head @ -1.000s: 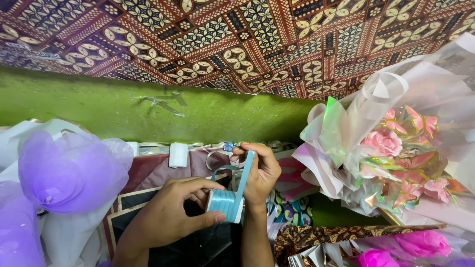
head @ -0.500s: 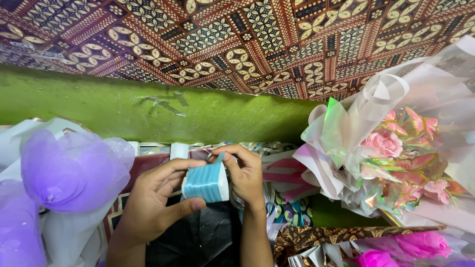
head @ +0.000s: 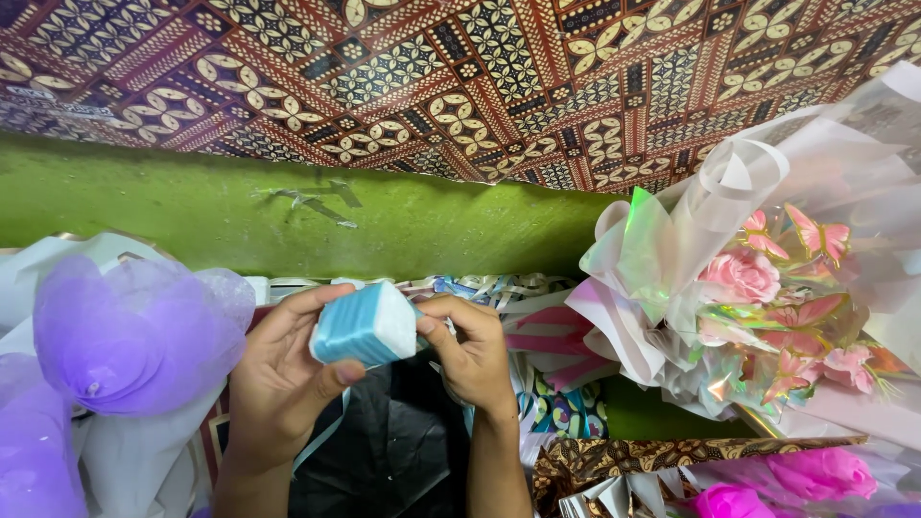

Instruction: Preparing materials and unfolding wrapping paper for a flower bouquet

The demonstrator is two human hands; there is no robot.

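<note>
Behind the work area, a patterned brown and maroon batik cloth (head: pixel 460 86) is hanging across the top of the view, and a green painted wall (head: pixel 288 216) is running below it. At the right edge, a wrapped bouquet of pink artificial roses and butterflies in pearly white and iridescent film (head: pixel 758 288) is leaning inward; at the left edge, a purple mesh bouquet wrap (head: pixel 125 336) is bulging toward the centre. Loose curled ribbons in white, blue and pink (head: pixel 499 288) are lying between the two bouquets, along the base of the wall.

At the centre, a light blue ribbon spool with a white flat face (head: pixel 369 326) is being held between both hands, just in front of the wall. The spool's winding axis is pointing right and slightly up, with the white face turned toward the right hand.

The left hand (head: pixel 283 379) is cupping the spool from below and from the left, with the thumb pressing on the lower blue edge. The right hand (head: pixel 470 350) is touching the spool's right side, with the fingertips curled together, apparently pinching a ribbon end; the pinched part is too small to confirm. A thin blue ribbon strand (head: pixel 321 441) is trailing down beside the left wrist.
</note>
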